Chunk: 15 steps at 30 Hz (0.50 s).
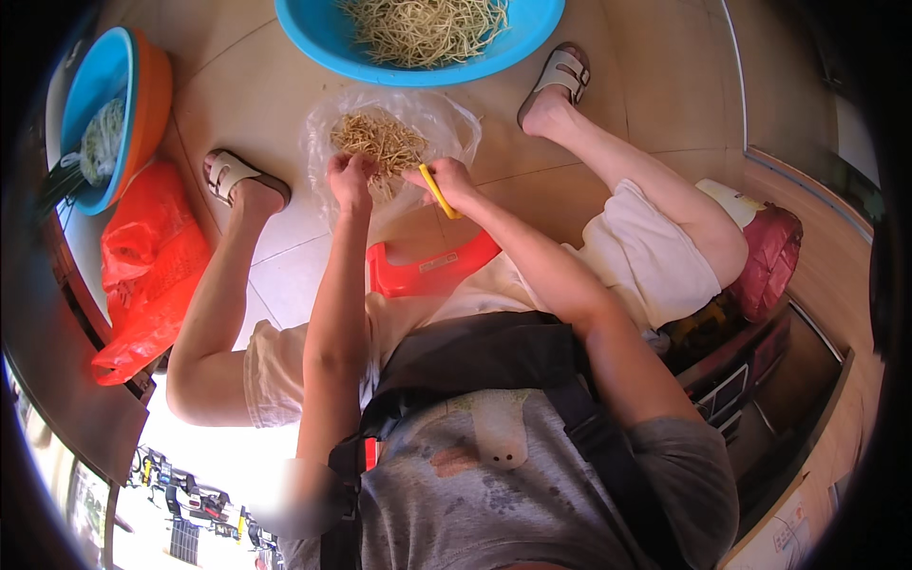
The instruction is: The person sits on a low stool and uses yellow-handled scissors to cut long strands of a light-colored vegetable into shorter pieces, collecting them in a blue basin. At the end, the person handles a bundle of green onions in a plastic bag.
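My left hand [351, 179] is over the near left edge of a heap of thin brown plant pieces [385, 139], its fingertips pinched together. Whether a thin piece sits between them is too small to tell. My right hand [450, 178] holds a slim yellow tool or tool handle [438, 191], which slants across it; its working end cannot be made out. Its fingers reach to the heap's right edge. The heap lies on a spread clear plastic bag [456, 128] on the floor. Beyond it, a blue basin [427, 76] holds a tangle of thin pale plant strands [427, 32].
A red plastic stool [434, 267] shows between my legs. At left stand nested blue and orange basins [153, 107] with bagged greens [103, 142], beside a red plastic bag [153, 263]. A dark red bag [773, 256] and wooden furniture [812, 192] are at right.
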Tool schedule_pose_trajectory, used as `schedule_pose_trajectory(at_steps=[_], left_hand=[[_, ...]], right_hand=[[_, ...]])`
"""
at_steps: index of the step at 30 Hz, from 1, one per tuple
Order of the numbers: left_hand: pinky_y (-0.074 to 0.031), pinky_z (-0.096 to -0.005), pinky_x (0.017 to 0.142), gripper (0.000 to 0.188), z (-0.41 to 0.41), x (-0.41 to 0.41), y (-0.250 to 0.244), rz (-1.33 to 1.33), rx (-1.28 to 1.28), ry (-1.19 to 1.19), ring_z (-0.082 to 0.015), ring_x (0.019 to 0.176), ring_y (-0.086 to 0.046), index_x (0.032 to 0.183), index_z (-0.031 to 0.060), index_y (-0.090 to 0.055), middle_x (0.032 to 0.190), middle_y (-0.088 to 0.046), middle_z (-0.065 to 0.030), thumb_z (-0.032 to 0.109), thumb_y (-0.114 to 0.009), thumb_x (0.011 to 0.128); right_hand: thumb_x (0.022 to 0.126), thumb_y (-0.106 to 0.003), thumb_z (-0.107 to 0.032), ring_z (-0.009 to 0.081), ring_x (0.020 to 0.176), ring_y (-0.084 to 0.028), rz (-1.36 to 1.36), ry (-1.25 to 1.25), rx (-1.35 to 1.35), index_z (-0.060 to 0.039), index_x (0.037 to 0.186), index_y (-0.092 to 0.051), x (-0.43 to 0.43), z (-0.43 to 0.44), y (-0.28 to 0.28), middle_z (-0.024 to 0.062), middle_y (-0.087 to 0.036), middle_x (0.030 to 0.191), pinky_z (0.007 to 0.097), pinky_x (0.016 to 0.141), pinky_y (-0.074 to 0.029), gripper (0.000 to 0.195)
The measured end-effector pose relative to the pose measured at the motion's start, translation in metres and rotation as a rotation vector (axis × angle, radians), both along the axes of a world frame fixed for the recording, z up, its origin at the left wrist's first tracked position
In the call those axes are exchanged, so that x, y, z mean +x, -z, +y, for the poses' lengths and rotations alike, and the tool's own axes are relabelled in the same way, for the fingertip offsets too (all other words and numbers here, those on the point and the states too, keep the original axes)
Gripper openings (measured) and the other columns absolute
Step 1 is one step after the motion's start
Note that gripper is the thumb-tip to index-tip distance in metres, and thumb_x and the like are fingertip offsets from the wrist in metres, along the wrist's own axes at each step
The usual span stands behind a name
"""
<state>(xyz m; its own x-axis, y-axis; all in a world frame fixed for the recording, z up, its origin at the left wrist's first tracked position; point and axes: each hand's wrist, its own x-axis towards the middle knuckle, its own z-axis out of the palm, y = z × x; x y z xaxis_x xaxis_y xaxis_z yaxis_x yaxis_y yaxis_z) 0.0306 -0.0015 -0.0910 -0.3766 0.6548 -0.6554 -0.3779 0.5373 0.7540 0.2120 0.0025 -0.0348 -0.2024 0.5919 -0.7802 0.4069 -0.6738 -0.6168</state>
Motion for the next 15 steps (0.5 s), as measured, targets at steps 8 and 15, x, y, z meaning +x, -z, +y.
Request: schedule_pose_trajectory(at_steps=[8,15], left_hand=[[-0.047,-0.0418,0.075,0.022,-0.002,0.028,0.032,1.028,0.141,0.9,-0.0355,0.088,-0.057,0.096,0.0037,-0.061,0.098,-0.057,-0.0174,0.003,-0.051,0.076],[-0.049,-0.035,0.062,0.012,-0.001,0.014,0.029,0.776,-0.019,0.794,-0.0255,0.071,-0.061,0.085,0.0024,-0.065,0.088,-0.061,-0.0137,0.005,-0.057,0.076]], right_hand=[[0.069,-0.07,-0.049,0.0352,0.07,-0.062,-0.458,-0.448,0.263,0.003,0.069,-0.062,0.029,-0.005,0.017,0.0215,-0.062,0.071,0.0421,0.063,-0.047,0.053],[0.071,-0.07,-0.047,0.032,0.065,-0.062,-0.415,-0.467,0.259,0.0013,0.073,-0.063,0.035,-0.008,0.027,0.0176,-0.062,0.066,0.0397,0.061,-0.047,0.049]])
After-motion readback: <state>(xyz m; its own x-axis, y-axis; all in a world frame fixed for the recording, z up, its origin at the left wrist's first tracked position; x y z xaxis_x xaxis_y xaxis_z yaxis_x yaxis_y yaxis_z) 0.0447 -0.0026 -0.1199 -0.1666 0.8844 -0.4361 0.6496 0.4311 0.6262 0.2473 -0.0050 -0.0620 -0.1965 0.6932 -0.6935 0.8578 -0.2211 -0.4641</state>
